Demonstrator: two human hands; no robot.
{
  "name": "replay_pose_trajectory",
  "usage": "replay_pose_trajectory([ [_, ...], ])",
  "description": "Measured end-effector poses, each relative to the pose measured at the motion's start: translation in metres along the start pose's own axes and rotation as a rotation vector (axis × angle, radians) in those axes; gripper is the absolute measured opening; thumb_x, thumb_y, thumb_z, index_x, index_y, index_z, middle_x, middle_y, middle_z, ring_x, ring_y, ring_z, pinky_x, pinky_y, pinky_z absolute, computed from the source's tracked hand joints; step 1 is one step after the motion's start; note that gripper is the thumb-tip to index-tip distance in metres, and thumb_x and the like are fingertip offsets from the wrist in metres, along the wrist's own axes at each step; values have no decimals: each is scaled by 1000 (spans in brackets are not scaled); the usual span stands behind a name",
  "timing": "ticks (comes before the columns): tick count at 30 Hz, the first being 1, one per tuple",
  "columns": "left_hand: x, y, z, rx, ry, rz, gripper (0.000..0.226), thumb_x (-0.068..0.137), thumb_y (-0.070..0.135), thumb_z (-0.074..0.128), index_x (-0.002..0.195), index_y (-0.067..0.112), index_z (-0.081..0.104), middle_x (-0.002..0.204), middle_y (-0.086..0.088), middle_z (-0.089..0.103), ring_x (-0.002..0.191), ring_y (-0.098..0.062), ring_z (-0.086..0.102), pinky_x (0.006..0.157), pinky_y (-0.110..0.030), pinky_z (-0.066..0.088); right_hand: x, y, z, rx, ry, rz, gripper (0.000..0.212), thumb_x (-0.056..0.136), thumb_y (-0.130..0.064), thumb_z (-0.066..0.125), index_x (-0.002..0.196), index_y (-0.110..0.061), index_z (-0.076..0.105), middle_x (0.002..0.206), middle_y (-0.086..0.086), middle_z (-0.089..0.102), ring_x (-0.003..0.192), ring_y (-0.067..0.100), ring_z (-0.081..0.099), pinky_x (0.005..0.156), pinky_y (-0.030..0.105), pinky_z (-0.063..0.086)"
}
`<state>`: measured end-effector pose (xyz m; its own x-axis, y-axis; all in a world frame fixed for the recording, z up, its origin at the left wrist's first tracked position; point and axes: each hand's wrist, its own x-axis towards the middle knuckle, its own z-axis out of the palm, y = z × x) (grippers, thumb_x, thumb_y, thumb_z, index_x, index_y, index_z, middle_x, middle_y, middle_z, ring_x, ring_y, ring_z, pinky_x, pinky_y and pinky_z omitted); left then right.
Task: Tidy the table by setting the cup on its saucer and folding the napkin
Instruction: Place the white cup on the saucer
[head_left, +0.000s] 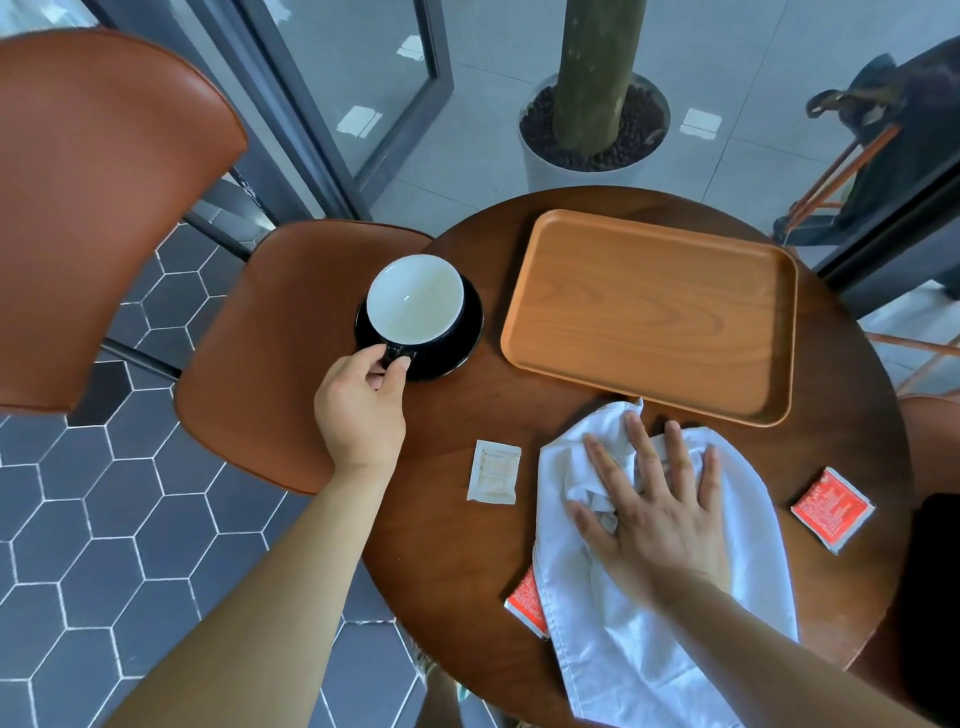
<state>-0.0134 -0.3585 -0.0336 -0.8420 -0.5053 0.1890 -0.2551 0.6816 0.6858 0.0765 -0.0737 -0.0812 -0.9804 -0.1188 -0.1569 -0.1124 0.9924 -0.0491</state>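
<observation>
Left hand (361, 410) is pinching the handle of the cup (415, 299). Cup is sitting on the black saucer (467, 332) at the far left edge of the table (457, 415). Right hand (660, 519) is lying spread, fingers straight, pressing on the crumpled white napkin (623, 649), near right. Tray (649, 312) is sitting just beyond the napkin. White packet (493, 472) is lying left of the napkin, red packet (832, 509) right of it.

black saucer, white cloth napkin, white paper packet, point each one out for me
black saucer (470, 332): head view, right rim
white cloth napkin (613, 649): head view, lower flat part
white paper packet (492, 472): head view, centre
</observation>
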Motion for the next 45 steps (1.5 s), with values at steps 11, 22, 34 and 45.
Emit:
replay_pose_trajectory([
  [11,2,-4,-2,3,-9,41,27,89,18,76,111,2,75,88,-11,71,76,-24,65,73,-33,51,-1,0,-3,16,-20,6,69,91,-76,26,154,-48,20,167,0,19,152,38,15,119,64,12],
  [22,1,-8,-3,-19,-1,64,26,88,19,77,109,3,76,86,-8,71,72,-19,63,71,-30,52,-1,0,-3,9,-41,9,70,91,-77,25,154,-49,20,168,-1,17,153,37,13,120,63,10],
  [34,2,-12,-1,-22,20,64,21,86,18,78,104,6,77,83,-5,69,69,-13,59,67,-13,42,-1,-2,-8,14,-65,20,69,91,-77,19,154,-49,22,167,-1,18,153,37,13,119,63,11],
  [45,1,-15,-3,-36,-8,73,21,88,19,77,105,7,76,83,1,66,70,-13,60,69,-25,48,-2,-1,-8,2,-64,19,69,92,-77,20,154,-48,21,167,-1,17,153,37,12,119,64,11],
])
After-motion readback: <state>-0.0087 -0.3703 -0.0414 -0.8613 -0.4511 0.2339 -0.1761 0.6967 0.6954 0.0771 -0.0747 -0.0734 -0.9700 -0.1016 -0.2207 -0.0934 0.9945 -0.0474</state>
